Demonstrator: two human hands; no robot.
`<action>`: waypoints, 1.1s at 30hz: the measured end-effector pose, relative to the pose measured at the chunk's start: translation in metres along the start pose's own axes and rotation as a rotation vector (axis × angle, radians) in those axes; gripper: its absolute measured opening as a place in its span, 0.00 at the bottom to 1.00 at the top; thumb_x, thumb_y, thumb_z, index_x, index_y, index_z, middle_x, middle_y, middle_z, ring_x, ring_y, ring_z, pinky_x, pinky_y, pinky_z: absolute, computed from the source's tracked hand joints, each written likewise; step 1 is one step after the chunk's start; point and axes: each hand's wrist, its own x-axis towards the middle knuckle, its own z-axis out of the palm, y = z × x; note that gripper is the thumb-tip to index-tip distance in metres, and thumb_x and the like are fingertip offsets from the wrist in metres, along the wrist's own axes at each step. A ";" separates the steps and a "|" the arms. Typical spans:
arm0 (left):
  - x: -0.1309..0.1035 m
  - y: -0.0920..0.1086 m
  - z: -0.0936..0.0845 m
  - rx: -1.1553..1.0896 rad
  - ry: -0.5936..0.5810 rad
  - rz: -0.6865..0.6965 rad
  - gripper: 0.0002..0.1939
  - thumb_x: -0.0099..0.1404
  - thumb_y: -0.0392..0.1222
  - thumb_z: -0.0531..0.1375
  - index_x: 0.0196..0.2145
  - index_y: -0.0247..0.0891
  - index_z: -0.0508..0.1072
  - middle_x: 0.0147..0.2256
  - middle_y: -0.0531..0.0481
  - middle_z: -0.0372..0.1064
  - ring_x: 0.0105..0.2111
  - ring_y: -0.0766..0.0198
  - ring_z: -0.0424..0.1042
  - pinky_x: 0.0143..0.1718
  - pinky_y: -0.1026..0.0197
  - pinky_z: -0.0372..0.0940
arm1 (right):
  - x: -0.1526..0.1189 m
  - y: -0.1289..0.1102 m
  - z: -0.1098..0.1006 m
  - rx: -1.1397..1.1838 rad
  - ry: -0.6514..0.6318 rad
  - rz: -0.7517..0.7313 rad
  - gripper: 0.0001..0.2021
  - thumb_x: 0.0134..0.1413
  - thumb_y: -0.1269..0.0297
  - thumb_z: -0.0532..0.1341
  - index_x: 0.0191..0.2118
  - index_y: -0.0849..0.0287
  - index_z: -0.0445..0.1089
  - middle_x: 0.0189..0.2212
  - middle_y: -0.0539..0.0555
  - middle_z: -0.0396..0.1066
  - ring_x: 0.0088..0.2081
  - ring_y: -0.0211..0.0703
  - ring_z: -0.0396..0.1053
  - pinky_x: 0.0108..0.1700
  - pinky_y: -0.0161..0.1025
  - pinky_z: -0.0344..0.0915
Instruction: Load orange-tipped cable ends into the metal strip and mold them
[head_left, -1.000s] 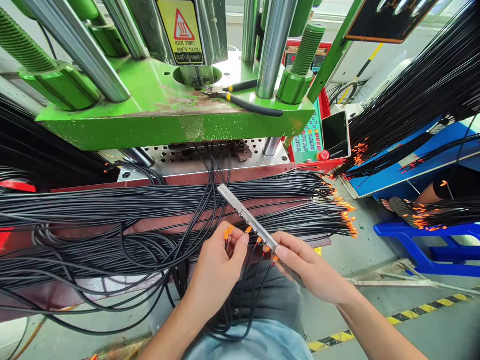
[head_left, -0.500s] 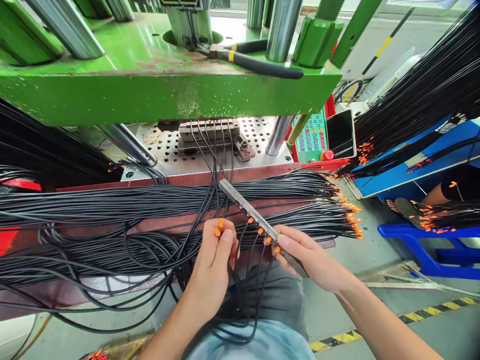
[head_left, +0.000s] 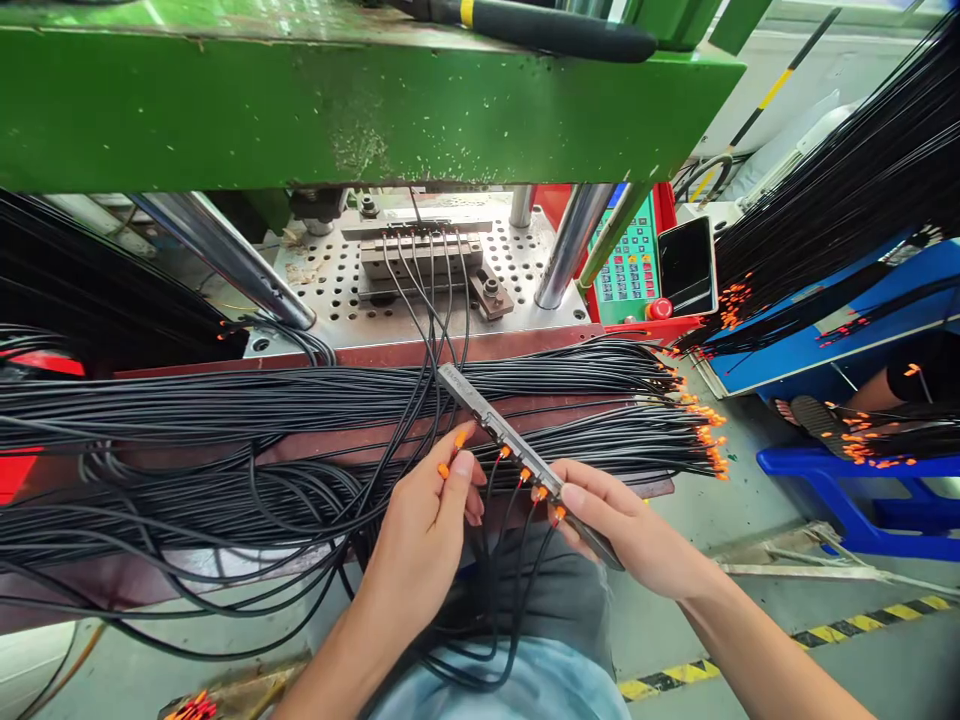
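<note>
My right hand [head_left: 626,520] grips the lower end of a narrow grey metal bar [head_left: 517,445], which slants up to the left over the cables. Several orange cable ends [head_left: 541,494] sit along the bar's near edge, their black leads hanging down to my lap. My left hand [head_left: 431,510] is closed in a pinch on cables with orange ends [head_left: 460,440], just left of the bar. One of these orange tips is close to the bar's edge; I cannot tell whether it touches. The fingers partly hide the cables.
Bundles of black cables [head_left: 225,405] lie across the reddish bench. Behind it stands a green press [head_left: 360,115] with another cable-loaded bar [head_left: 427,228] on its perforated plate. A control panel [head_left: 630,255] is at right, near a blue stool [head_left: 840,500]. Another person's foot [head_left: 814,420] shows beyond.
The press's green block has risen, uncovering the bar and more of the plate beneath. My left hand has brought an orange tip up and right toward the bar in my right hand.
</note>
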 end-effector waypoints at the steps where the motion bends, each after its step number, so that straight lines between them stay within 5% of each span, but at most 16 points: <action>1: 0.000 0.000 -0.001 0.032 -0.010 0.013 0.24 0.72 0.55 0.49 0.58 0.42 0.67 0.27 0.54 0.69 0.28 0.65 0.69 0.34 0.63 0.66 | 0.000 -0.001 0.000 -0.003 -0.002 0.001 0.16 0.66 0.49 0.53 0.39 0.59 0.63 0.26 0.46 0.56 0.23 0.31 0.51 0.24 0.32 0.49; 5: -0.002 -0.002 -0.002 0.094 0.006 0.003 0.22 0.71 0.54 0.51 0.58 0.45 0.64 0.29 0.55 0.72 0.26 0.65 0.69 0.30 0.64 0.65 | -0.001 -0.002 0.001 -0.012 -0.024 0.012 0.16 0.66 0.49 0.53 0.39 0.59 0.63 0.23 0.45 0.55 0.22 0.31 0.50 0.24 0.32 0.48; 11: -0.002 0.006 -0.005 0.223 0.031 -0.012 0.12 0.69 0.53 0.54 0.38 0.42 0.66 0.25 0.55 0.72 0.22 0.64 0.70 0.24 0.65 0.61 | -0.003 -0.001 0.002 -0.031 -0.032 0.002 0.17 0.66 0.48 0.53 0.40 0.59 0.64 0.24 0.45 0.55 0.24 0.33 0.50 0.26 0.33 0.50; 19: 0.001 0.015 -0.003 0.407 0.072 0.082 0.10 0.68 0.49 0.55 0.34 0.42 0.69 0.20 0.57 0.68 0.16 0.66 0.61 0.20 0.63 0.53 | -0.002 -0.001 0.005 -0.070 -0.004 -0.002 0.16 0.66 0.48 0.53 0.39 0.58 0.62 0.27 0.46 0.55 0.25 0.33 0.50 0.27 0.33 0.50; 28: 0.007 0.011 -0.012 -0.024 -0.156 -0.097 0.17 0.68 0.56 0.55 0.35 0.39 0.69 0.27 0.53 0.72 0.20 0.68 0.67 0.21 0.66 0.64 | -0.003 -0.002 0.005 -0.069 -0.031 -0.008 0.16 0.65 0.49 0.54 0.39 0.59 0.64 0.25 0.46 0.55 0.24 0.32 0.50 0.26 0.33 0.51; 31: 0.004 0.016 -0.018 -0.075 -0.031 -0.009 0.17 0.69 0.56 0.54 0.41 0.39 0.71 0.37 0.49 0.75 0.32 0.65 0.74 0.32 0.64 0.70 | -0.001 -0.001 0.002 0.020 0.022 -0.004 0.17 0.64 0.48 0.55 0.39 0.59 0.64 0.26 0.47 0.57 0.23 0.31 0.52 0.24 0.32 0.50; 33: 0.002 0.020 -0.022 -0.212 0.097 0.028 0.17 0.68 0.56 0.55 0.43 0.40 0.70 0.34 0.50 0.74 0.33 0.63 0.75 0.33 0.63 0.71 | 0.001 0.000 0.000 0.084 0.067 0.009 0.17 0.63 0.48 0.56 0.39 0.59 0.64 0.27 0.47 0.58 0.22 0.31 0.52 0.23 0.31 0.49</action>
